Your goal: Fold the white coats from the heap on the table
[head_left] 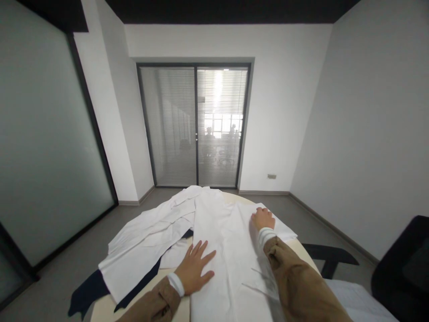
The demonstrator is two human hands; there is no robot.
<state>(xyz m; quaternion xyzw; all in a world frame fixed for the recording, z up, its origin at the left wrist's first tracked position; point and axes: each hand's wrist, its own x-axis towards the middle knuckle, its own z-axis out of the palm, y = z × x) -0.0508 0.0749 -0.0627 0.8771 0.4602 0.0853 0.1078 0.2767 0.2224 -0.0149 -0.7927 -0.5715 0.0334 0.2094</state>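
A white garment (224, 232) lies spread lengthwise over a round pale table (303, 248). My left hand (195, 267) rests flat on the garment's near left edge, fingers spread and open. My right hand (263, 218) presses on the cloth farther away at its right side, fingers curled down onto the fabric; nothing shows in it. Both arms wear brown sleeves with white cuffs. More white garments (147, 237) are piled to the left, with a dark blue cloth (87, 290) under them, hanging off the table's edge.
A black chair (402, 264) stands at the right, and a dark armrest (328, 256) pokes out past the table. Sliding glass doors with blinds (196, 125) fill the far wall. A frosted glass partition (43, 143) runs along the left. Grey floor surrounds the table.
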